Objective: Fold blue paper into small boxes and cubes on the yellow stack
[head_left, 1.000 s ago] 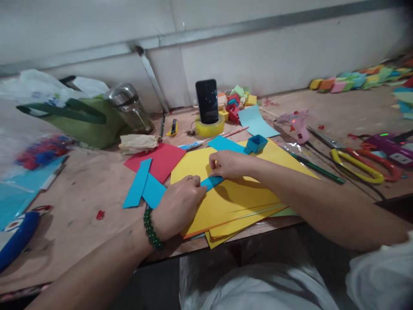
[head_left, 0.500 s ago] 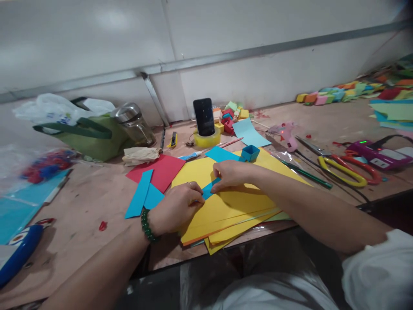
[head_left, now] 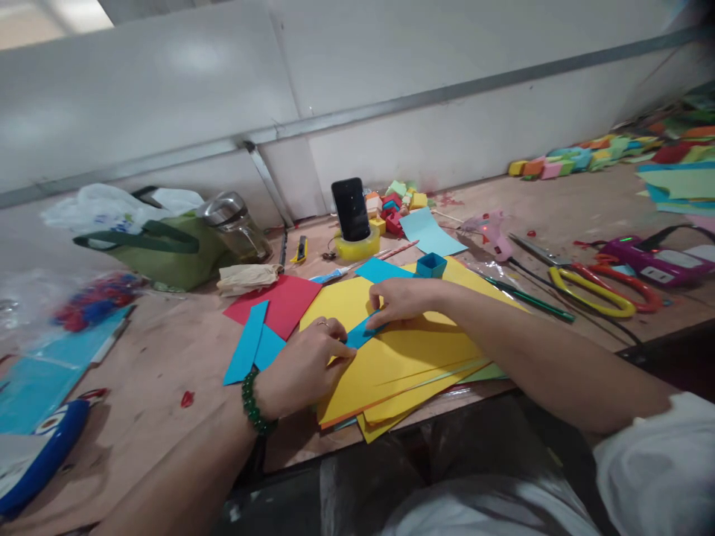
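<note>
A narrow blue paper strip (head_left: 362,333) lies over the stack of yellow paper (head_left: 418,361), between my two hands. My left hand (head_left: 313,361), with a ring and a green bead bracelet, is closed with its fingertips at the strip's near left end. The fingers of my right hand (head_left: 402,299) pinch the other end of the strip. Just beyond the right hand stands a small blue open paper box (head_left: 431,265) beside a flat blue paper piece (head_left: 383,269). More blue strips (head_left: 246,342) rest left of the stack, by a red sheet (head_left: 284,301).
A phone (head_left: 351,208) leans upright on a yellow tape roll (head_left: 357,244), near a pile of small paper boxes (head_left: 394,205). Rightward lie a pink glue gun (head_left: 494,232), scissors (head_left: 592,289) and a purple power strip (head_left: 662,260). A glass jar (head_left: 237,227) and green bag (head_left: 173,257) stand left.
The view has shifted slightly. My left fingers have shifted a little at the strip's end, while my right hand stays at the other end.
</note>
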Demonstrator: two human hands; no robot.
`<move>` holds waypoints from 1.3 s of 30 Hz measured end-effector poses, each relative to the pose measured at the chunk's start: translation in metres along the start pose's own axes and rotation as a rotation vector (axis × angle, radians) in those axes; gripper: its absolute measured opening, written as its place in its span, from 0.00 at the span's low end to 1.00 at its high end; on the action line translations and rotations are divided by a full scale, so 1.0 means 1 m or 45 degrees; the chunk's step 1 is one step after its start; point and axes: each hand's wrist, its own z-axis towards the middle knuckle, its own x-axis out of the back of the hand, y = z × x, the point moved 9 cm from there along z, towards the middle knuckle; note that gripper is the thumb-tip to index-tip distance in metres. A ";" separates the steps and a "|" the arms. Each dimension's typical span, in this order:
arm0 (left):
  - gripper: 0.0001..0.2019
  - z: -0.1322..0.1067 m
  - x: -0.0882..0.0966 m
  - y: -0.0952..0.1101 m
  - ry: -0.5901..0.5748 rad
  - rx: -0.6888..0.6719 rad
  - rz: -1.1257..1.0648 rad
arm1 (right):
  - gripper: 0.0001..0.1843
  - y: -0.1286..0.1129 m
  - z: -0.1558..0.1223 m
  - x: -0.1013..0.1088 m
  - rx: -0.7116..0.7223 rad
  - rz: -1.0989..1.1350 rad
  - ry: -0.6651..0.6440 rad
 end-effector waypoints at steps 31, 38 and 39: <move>0.14 -0.003 -0.004 0.002 -0.106 -0.001 0.030 | 0.18 -0.002 0.009 0.005 -0.082 -0.252 0.087; 0.14 -0.005 -0.007 0.000 -0.191 0.060 0.098 | 0.10 0.011 0.016 -0.004 -0.049 -0.024 -0.022; 0.15 -0.005 -0.008 0.000 -0.193 0.060 0.093 | 0.10 0.013 0.018 -0.006 -0.037 0.005 -0.042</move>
